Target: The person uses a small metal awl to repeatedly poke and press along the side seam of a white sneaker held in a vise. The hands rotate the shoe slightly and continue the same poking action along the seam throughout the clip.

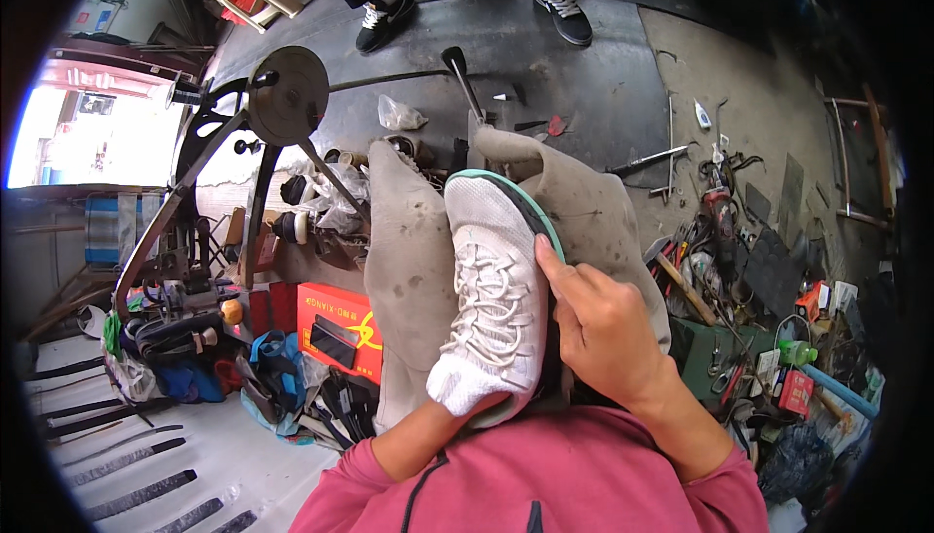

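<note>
Apparently you are partway along: the white shoe (494, 304) is laced and its green-edged sole (537, 210) appears attached, but what remains cannot be told. It sits over your cloth-covered lap (412, 241), long axis running away from you, toe forward. Your right hand (608, 324) touches the sole's edge with its index finger (549, 253), others curled, any pinch unclear; your left hand is hidden inside, its grasp untellable.
</note>
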Demonstrator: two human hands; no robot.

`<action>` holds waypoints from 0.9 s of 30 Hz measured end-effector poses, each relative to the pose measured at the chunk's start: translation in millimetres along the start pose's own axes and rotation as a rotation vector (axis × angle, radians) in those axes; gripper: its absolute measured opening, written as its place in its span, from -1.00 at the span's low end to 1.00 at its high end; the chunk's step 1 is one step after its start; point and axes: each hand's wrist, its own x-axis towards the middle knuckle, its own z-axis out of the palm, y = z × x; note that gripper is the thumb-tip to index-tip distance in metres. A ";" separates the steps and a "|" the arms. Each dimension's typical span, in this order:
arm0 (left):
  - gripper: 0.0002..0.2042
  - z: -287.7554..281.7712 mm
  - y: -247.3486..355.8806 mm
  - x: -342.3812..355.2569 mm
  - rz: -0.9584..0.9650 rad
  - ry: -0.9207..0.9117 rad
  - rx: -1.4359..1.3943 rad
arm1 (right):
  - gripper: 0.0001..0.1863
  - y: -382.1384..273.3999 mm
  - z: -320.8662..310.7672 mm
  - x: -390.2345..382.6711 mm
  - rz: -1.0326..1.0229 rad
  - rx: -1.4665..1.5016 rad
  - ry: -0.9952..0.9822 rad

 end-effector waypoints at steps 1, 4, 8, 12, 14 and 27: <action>-0.40 2.6 -0.5 -0.9 -0.048 -0.005 -0.138 | -0.38 -1.1 -1.9 -1.3 0.025 -0.051 -0.028; -0.40 7.8 -4.0 -1.6 -0.153 0.039 -0.441 | -0.40 -4.1 -8.2 -6.4 0.051 -0.099 -0.084; -0.39 5.3 -5.9 -0.7 -0.087 0.006 -0.193 | -0.43 -3.8 -16.6 -14.7 0.046 0.151 -0.014; -0.37 -3.5 0.1 2.5 -0.169 -0.070 -0.412 | -0.47 1.0 -15.1 -14.4 0.034 0.193 0.067; -0.37 -5.2 1.4 5.5 -0.117 -0.047 -0.318 | -0.49 5.4 -11.6 -9.2 0.001 0.199 0.146; -0.46 29.5 -7.9 6.2 0.113 0.231 -0.129 | -0.30 9.5 9.9 -3.1 0.188 0.288 0.113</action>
